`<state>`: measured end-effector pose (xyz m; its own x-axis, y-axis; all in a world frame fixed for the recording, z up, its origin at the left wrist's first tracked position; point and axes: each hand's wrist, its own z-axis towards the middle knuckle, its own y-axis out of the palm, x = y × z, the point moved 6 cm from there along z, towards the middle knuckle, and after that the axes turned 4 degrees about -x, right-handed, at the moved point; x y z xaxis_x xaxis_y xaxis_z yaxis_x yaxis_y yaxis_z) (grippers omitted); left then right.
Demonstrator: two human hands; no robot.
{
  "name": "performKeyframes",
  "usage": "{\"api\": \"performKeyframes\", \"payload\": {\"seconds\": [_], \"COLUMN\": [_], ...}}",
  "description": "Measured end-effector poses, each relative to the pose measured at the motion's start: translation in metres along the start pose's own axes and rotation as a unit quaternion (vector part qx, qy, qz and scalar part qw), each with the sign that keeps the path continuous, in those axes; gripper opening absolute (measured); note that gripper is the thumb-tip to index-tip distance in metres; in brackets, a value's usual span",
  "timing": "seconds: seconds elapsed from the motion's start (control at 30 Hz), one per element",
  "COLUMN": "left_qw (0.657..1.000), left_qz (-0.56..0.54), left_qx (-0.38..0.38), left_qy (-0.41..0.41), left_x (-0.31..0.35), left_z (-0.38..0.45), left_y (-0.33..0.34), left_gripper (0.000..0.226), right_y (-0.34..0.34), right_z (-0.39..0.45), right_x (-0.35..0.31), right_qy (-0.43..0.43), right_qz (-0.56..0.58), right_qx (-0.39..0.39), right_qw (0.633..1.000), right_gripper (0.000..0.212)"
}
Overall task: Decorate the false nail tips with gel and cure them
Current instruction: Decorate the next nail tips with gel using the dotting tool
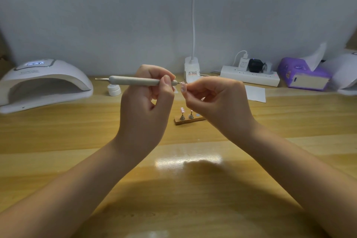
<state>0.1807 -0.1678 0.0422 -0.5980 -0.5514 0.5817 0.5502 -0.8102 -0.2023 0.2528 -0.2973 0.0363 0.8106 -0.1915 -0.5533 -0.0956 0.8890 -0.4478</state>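
False nail tip (183,89), at centre frame above the bench (77,141), is pinched by the right hand (218,100), while the dotting pen (135,80), gripped by the left hand (148,98), is laid level, its point just touching the tip.

Wooden table (77,131): nail lamp (44,83) at left edge, small white jar (114,90) just beside it, nail stand (188,119) mid-table, lamp base (191,71), power strip (250,78), paper sheet (256,93), purple tissue box (303,76) along back edge toward right
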Motion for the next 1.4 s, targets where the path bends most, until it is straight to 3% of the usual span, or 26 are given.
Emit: {"api": "performKeyframes", "payload": {"seconds": [0.2,0.4,0.6,0.77,1.13,1.4], "left_qw": [0.998,0.995,0.984,0.981,0.979,0.978], "left_qz": [-0.040,-0.058,-0.074,-0.068,-0.067,-0.067], "left_qx": [0.038,0.050,0.060,0.051,0.041,0.034], "left_qy": [0.013,-0.064,-0.153,-0.172,-0.190,-0.194], "left_x": [0.000,-0.026,-0.065,-0.075,-0.080,-0.080], "left_z": [0.003,-0.006,-0.021,-0.026,-0.029,-0.030], "left_y": [-0.007,-0.003,0.002,0.004,0.006,0.007], "left_gripper": [0.010,0.011,0.015,0.018,0.018,0.017], "right_y": [-0.005,-0.010,0.000,0.007,0.014,0.010], "right_z": [0.002,0.001,-0.009,-0.016,-0.020,-0.020], "right_x": [0.008,0.039,0.075,0.089,0.096,0.079], "right_qy": [0.016,0.089,0.159,0.179,0.159,0.047], "right_qz": [-0.016,-0.053,-0.119,-0.160,-0.261,-0.369], "right_qx": [0.002,0.003,-0.054,-0.087,-0.144,-0.130], "right_qw": [1.000,0.995,0.979,0.967,0.941,0.919], "right_gripper": [0.009,0.008,0.014,0.013,0.022,0.027]}}
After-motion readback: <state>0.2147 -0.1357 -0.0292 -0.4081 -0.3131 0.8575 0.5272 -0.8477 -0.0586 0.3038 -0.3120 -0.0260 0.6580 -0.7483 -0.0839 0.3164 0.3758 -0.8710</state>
